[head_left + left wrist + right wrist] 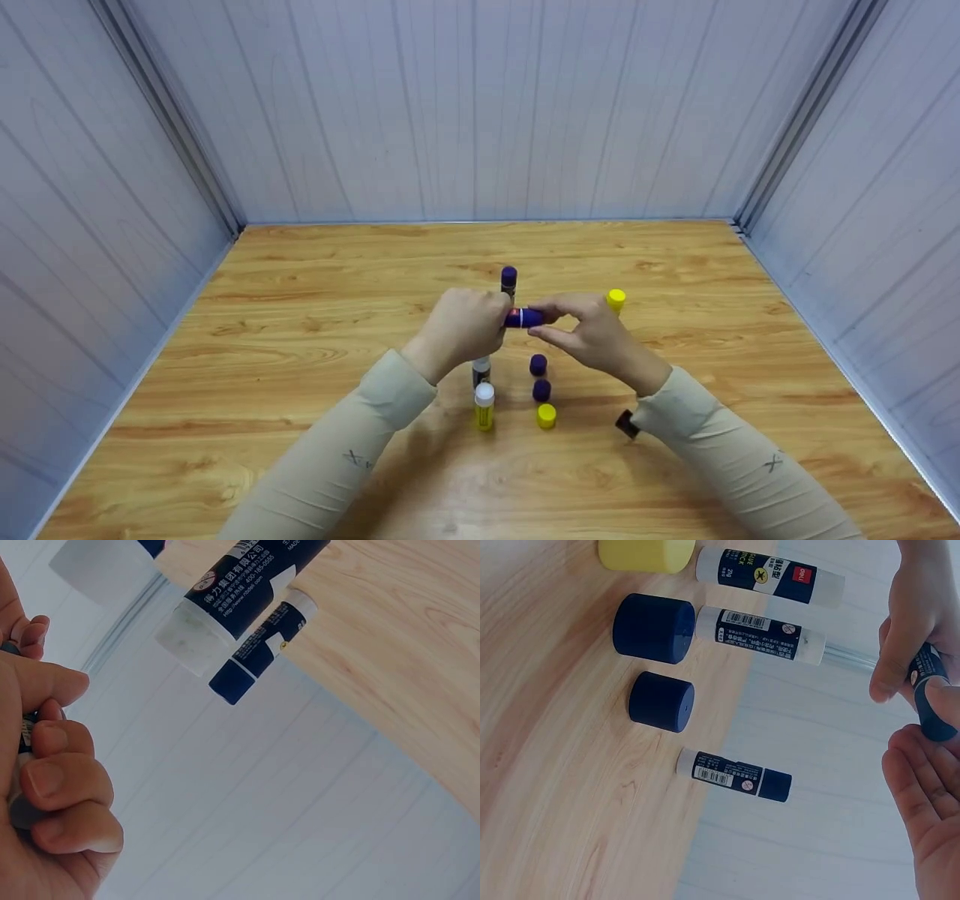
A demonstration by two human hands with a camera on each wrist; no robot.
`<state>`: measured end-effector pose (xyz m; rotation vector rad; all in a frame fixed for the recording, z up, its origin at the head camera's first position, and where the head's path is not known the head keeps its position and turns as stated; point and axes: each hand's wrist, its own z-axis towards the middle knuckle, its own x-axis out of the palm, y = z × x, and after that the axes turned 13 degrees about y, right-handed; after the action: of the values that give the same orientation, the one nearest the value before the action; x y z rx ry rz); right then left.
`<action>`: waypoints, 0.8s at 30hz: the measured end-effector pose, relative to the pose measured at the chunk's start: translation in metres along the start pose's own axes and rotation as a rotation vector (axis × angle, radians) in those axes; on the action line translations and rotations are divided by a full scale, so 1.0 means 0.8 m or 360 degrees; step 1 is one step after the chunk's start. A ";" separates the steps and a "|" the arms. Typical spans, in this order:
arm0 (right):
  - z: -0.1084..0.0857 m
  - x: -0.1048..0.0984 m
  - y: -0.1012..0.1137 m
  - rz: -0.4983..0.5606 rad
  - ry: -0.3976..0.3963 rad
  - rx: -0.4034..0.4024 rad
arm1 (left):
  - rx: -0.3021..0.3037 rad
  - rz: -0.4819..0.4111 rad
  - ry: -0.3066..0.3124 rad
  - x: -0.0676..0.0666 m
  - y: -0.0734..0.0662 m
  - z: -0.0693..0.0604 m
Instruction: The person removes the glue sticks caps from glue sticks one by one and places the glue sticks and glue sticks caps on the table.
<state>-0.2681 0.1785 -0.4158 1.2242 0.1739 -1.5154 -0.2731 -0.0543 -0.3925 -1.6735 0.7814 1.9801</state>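
Left fingers (pixel 890 677) and right fingers (pixel 913 776) around a blue-capped glue stick (pixel 924 673).

Small walled-in booth; can't tell if lab, workshop or office. Evidence: wood-grain tabletop (pixel 322 300), pale grooved panels (pixel 450 112) directly behind it and along its left and right edges, grey metal corner strips (pixel 169 112) rising at its far corners.

Blue-capped glue sticks (pixel 721 773): two. Uncapped blue-labelled glue sticks (pixel 756 633): two. Uncapped yellow glue stick (pixel 484 412): one. Loose blue caps (pixel 653 628): two. Loose yellow cap (pixel 546 416): one. Further yellow cap (pixel 616 299), partly hidden: one; stick beneath not discernible. Counter (pixel 337 270): one.
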 end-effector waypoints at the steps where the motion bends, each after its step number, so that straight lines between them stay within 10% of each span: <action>1: 0.000 0.000 0.000 -0.0003 0.0000 -0.0007 | 0.0003 -0.0001 0.0008 0.000 0.000 0.000; 15: 0.000 0.000 0.000 -0.0047 0.0007 -0.0048 | 0.0030 -0.0073 0.0052 -0.002 0.006 -0.002; 24: -0.020 -0.015 -0.021 -0.0137 -0.0081 0.0161 | -0.0159 -0.0118 0.0085 -0.002 0.040 -0.015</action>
<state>-0.2744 0.2033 -0.4221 1.2703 0.1186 -1.6455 -0.2843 -0.0859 -0.3877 -1.7922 0.6387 1.9598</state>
